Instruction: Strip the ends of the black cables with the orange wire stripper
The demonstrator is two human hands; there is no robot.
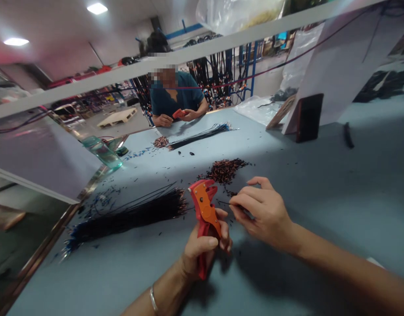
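Note:
My left hand (192, 251) is wrapped round the handles of a red and orange wire stripper (206, 208), its jaws tilted up and to the right. My right hand (266, 215) is closed in a pinch on a thin dark wire (224, 202), whose free end points left toward the stripper. The wire end looks apart from the jaws. Left of the stripper lies a thick bundle of black wires (132, 217), with coppery ends at the right and blue and silvery ends at the left. Just beyond the jaws is a heap of short black and copper pieces (224, 171).
Across the blue-grey table (327, 184) a co-worker (177, 94) holds a red tool (179, 113) near another wire bundle (202, 136) and copper heap (161, 141). A greenish bottle (105, 153) tilts at the left edge. A dark phone-like slab (309, 117) leans at the right.

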